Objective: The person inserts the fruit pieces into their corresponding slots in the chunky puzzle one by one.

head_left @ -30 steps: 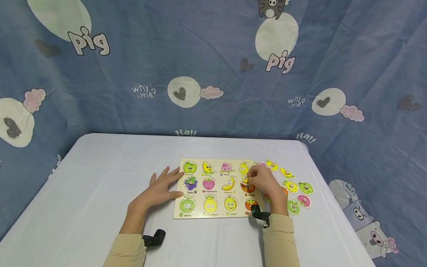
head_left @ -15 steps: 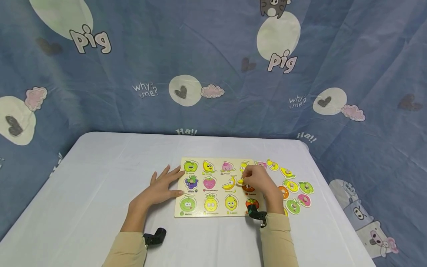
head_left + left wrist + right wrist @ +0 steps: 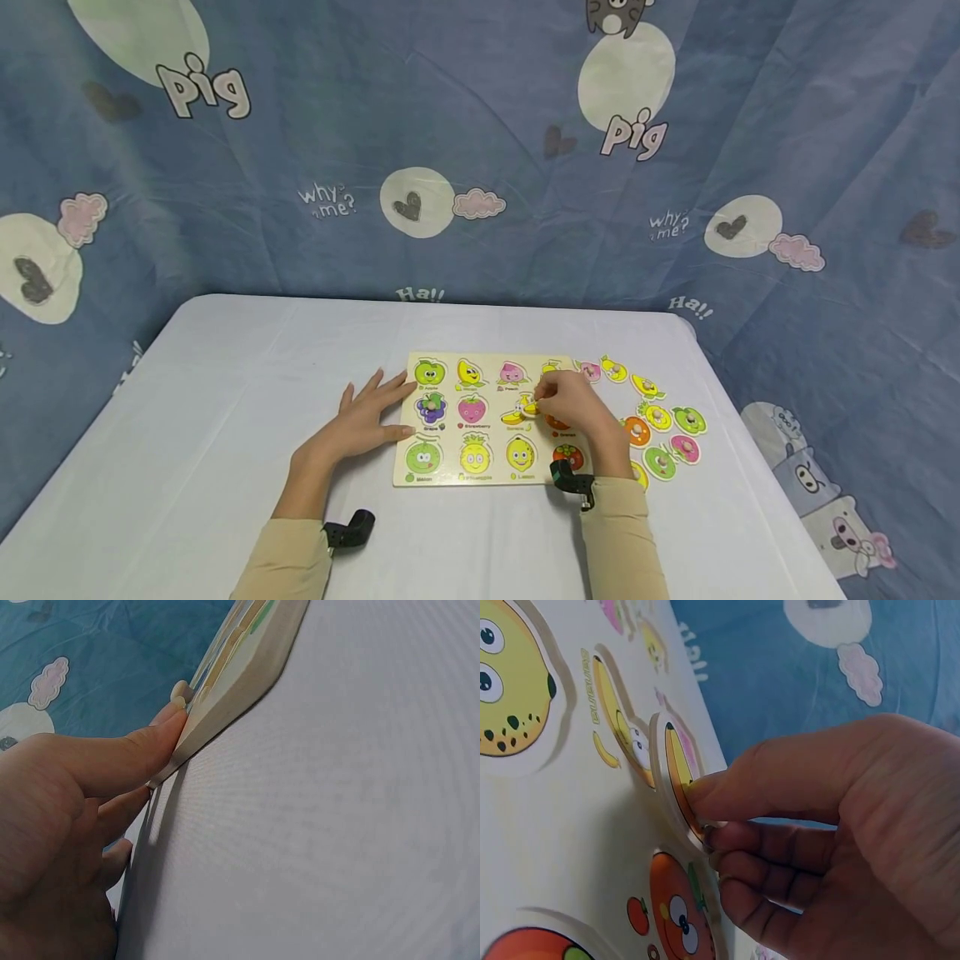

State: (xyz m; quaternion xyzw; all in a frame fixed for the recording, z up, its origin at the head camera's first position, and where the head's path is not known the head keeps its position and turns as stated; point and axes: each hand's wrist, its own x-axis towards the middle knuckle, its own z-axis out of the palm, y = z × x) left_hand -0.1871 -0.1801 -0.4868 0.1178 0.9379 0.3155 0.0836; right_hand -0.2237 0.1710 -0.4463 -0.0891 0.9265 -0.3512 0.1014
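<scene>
A wooden fruit puzzle board (image 3: pixel 498 454) lies flat on the table. My left hand (image 3: pixel 363 427) rests at its left edge with fingers spread; in the left wrist view the thumb (image 3: pixel 142 754) lies along the edge, near a small round knob (image 3: pixel 181 691). Over the board's right part, my right hand (image 3: pixel 576 408) pinches a banana puzzle piece (image 3: pixel 676 769) between thumb and fingers. The piece stands tilted right beside the printed banana slot (image 3: pixel 619 716), partly overlapping it. Below it, the orange picture (image 3: pixel 676 907) shows. A knobbed grape piece (image 3: pixel 431 407) sits in its slot.
Several loose fruit pieces lie right of the board, among them a green one (image 3: pixel 660 462), a pink one (image 3: pixel 684 448) and an orange one (image 3: pixel 637 432). A white cloth (image 3: pixel 225 400) covers the table. Behind it hangs a blue printed curtain (image 3: pixel 337 267).
My right hand has moved left across the board with the banana piece, from over the orange picture to the banana slot. The left hand has stayed at the board's edge.
</scene>
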